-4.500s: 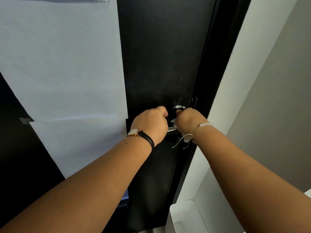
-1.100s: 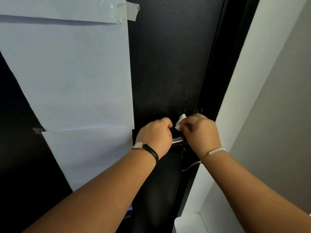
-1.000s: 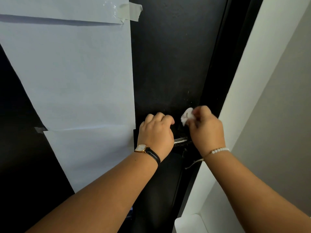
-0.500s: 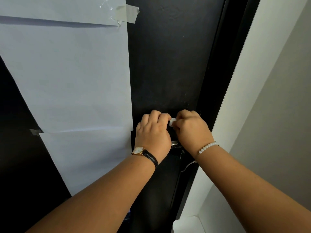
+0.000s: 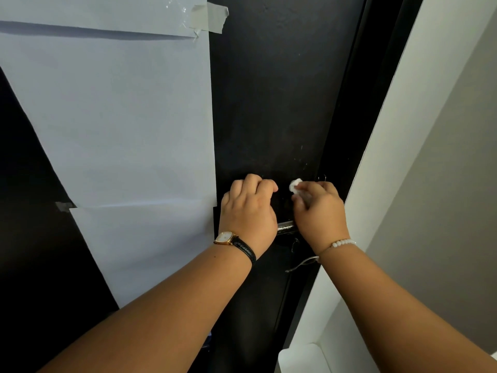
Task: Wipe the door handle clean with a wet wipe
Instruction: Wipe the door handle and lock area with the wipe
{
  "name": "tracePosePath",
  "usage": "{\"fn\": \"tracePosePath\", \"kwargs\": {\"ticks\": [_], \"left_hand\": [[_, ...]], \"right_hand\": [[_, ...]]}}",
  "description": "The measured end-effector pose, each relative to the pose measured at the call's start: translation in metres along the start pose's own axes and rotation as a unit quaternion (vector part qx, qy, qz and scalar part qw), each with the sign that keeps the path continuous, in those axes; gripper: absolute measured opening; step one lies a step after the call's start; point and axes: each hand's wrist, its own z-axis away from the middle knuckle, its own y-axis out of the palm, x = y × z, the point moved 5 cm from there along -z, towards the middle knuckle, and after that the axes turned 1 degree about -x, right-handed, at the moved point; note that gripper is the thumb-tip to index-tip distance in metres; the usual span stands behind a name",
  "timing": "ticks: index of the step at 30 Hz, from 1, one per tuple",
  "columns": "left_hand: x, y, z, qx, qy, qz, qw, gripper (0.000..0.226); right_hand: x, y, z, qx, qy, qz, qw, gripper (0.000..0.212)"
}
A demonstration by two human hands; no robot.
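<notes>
Metal of the door handle (image 5: 285,226) shows only as a short shiny stretch between the two hands on the black door (image 5: 269,103); the rest is hidden behind them. The left hand (image 5: 248,214), wearing a wristwatch (image 5: 228,237), is curled closed over the handle's left part, knuckles up. The right hand (image 5: 320,214), with a bead bracelet (image 5: 343,242), pinches a small crumpled wet wipe (image 5: 295,185) at its fingertips, above the handle and close to the door.

left hand (image 5: 248,211) curled shut, right hand (image 5: 318,211) seemingly pinching; arms outstretched
</notes>
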Motion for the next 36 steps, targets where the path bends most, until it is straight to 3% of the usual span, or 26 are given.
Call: {"fn": "tracePosePath", "kwargs": {"ticks": [4,7,13,17,23,29,36], "left_hand": [[0.000,0.001,-0.001,0.001,0.000,0.000,1.000,0.039],[0.000,0.001,0.000,-0.002,0.001,0.002,1.000,0.038],[0.000,0.001,0.000,-0.017,-0.003,0.004,1.000,0.040],[0.001,0.001,0.000,-0.014,-0.007,0.007,1.000,0.043],[0.001,0.001,0.000,-0.005,-0.013,0.004,1.000,0.045],[0.000,0.000,0.000,0.017,-0.017,0.008,1.000,0.045],[0.001,0.000,0.000,0.012,-0.016,-0.002,1.000,0.048]], "right_hand": [[-0.007,0.002,0.001,0.002,0.084,-0.052,0.995,0.032],[-0.008,0.001,0.002,-0.016,0.086,-0.056,0.995,0.027],[0.010,-0.003,0.003,-0.037,-0.103,0.087,0.990,0.020],[0.018,0.002,0.005,0.021,-0.179,0.119,0.976,0.021],[0.031,0.015,0.009,0.141,-0.301,0.174,0.927,0.041],[0.023,0.015,0.020,0.119,-0.264,0.152,0.945,0.052],[0.017,0.008,0.017,-0.005,-0.134,0.018,0.991,0.022]]}}
